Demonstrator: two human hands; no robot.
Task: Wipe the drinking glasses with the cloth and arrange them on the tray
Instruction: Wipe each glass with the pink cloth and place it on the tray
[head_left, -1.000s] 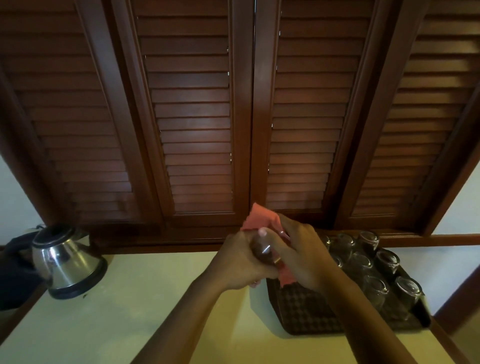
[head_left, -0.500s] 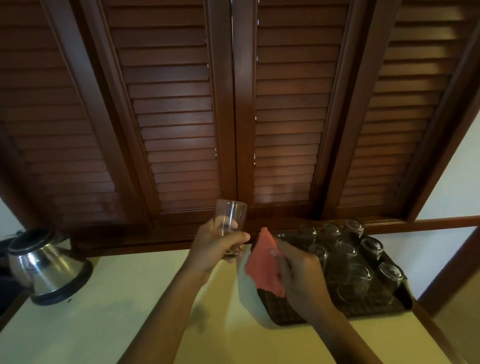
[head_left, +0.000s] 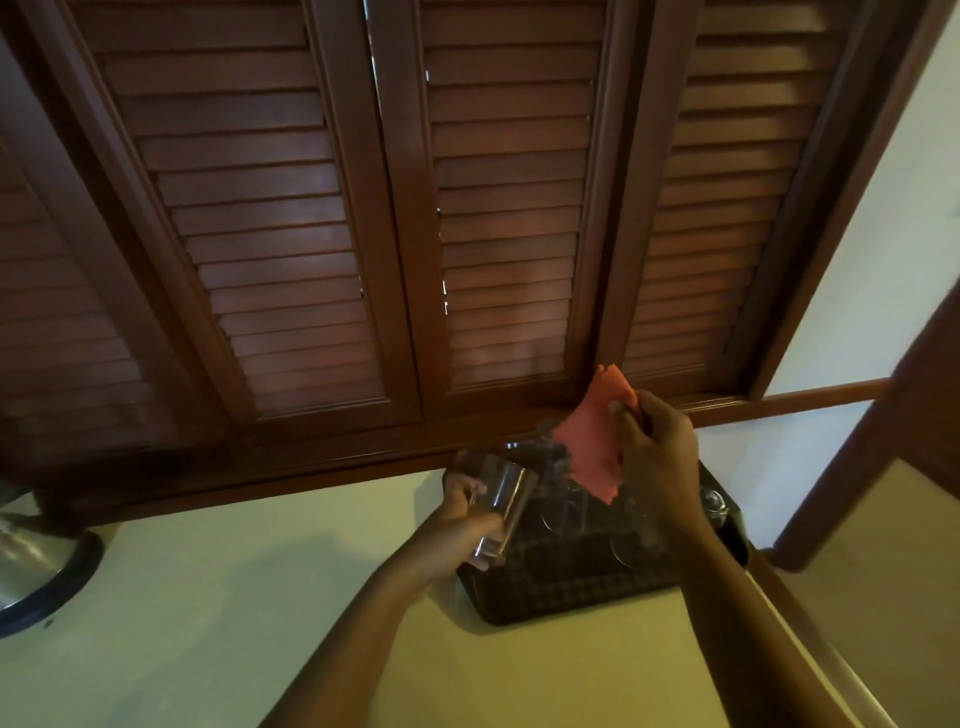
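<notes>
Since the earlier frame, the left hand (head_left: 467, 512) has come down from in front of the shutters and is now holding the drinking glass (head_left: 501, 512) tilted, low over the near left corner of the tray (head_left: 571, 592), fingers wrapped around its side. Meanwhile the right hand (head_left: 657, 452) has lifted, and it is pinching the pink cloth (head_left: 592, 447) near its upper edge, so the cloth is hanging down above the back of the tray, apart from the held glass. Other glasses (head_left: 714, 501) are standing on the dark tray, mostly hidden behind the cloth and the right forearm and too blurred to count. Resting on the pale tabletop (head_left: 208, 623), the tray is sitting toward its right end, just below the brown louvred shutters (head_left: 322, 234). At the far left edge, a steel kettle (head_left: 31, 566) on a black base is sitting on the tabletop, well apart from the tray.
</notes>
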